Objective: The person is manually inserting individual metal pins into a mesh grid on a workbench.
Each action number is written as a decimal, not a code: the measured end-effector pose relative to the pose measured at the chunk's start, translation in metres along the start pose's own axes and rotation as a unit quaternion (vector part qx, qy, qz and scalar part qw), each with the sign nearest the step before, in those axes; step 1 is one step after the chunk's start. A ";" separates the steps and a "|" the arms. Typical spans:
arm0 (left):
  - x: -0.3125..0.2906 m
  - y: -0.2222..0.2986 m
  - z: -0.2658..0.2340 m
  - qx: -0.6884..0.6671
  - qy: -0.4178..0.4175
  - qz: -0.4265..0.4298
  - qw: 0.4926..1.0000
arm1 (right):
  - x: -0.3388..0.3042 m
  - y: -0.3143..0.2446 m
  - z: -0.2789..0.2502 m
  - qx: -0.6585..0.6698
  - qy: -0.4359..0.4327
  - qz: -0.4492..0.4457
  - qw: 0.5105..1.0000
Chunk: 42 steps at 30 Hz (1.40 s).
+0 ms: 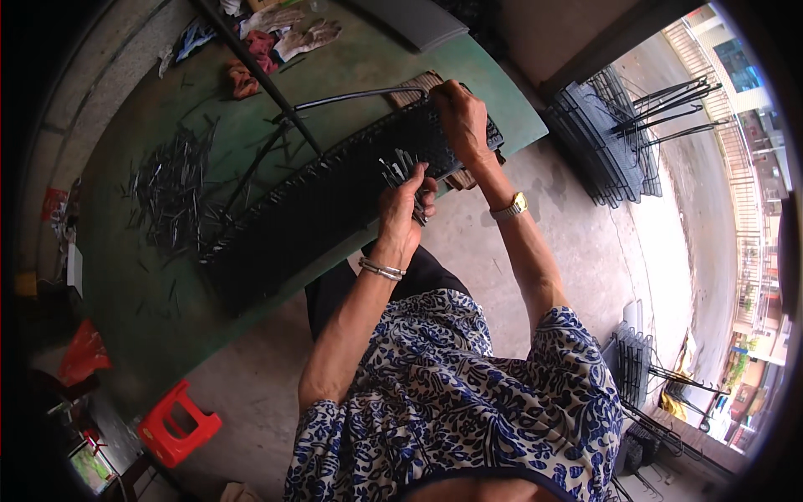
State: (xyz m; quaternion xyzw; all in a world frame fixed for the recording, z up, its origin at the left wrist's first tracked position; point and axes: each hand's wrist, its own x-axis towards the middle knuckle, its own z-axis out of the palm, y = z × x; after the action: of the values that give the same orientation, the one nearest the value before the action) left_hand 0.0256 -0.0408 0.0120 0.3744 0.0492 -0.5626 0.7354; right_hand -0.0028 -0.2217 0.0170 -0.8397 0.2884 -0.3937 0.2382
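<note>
My left hand (405,211) is closed around a bunch of thin dark metal-looking strips (400,166), held over a long black mesh panel (293,219). That panel lies slantwise along the near edge of the green table, with small strip ends standing along its far side. At the panel's right end my right hand (460,121) is pinched against its far corner, beside a bent black rod (360,94). What sits between those fingertips is hidden. A loose heap of similar strips (173,191) is spread on the table, left of the panel.
A dark pole (255,74) crosses above the green table (502,84). Gloves and rags (276,38) lie at its far side, near a grey flat panel (410,18). A red stool (178,423) stands lower left. Black wire racks (598,142) are stacked on the right.
</note>
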 end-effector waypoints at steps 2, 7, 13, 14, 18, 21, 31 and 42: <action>0.000 0.000 -0.001 -0.003 0.001 0.005 1.000 | 0.001 -0.002 0.001 0.010 -0.013 -0.003 1.000; 0.000 -0.001 -0.002 -0.001 0.015 0.012 1.000 | -0.002 -0.011 0.002 -0.018 -0.029 0.021 0.999; -0.005 0.001 0.005 0.002 0.019 0.031 0.999 | -0.006 0.006 0.009 -0.120 -0.035 -0.054 0.991; -0.005 0.002 0.003 0.000 0.021 0.033 0.999 | -0.007 0.002 0.009 -0.118 -0.037 -0.055 0.991; -0.005 0.003 0.002 0.006 0.038 0.030 0.999 | -0.006 -0.007 0.004 -0.162 -0.087 -0.039 0.982; -0.003 -0.001 0.003 0.013 0.034 0.029 0.999 | -0.007 -0.011 0.001 -0.162 -0.097 -0.022 0.982; -0.006 0.003 0.006 0.047 0.054 0.018 0.997 | -0.033 -0.055 -0.061 0.205 -0.379 0.176 0.885; 0.001 -0.004 0.006 0.022 0.031 0.014 0.999 | -0.007 0.003 -0.003 0.014 0.065 -0.003 0.998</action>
State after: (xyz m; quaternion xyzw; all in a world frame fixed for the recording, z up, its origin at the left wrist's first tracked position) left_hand 0.0208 -0.0460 0.0140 0.4083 0.0543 -0.5412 0.7331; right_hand -0.0096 -0.2197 0.0132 -0.8099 0.2955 -0.4519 0.2292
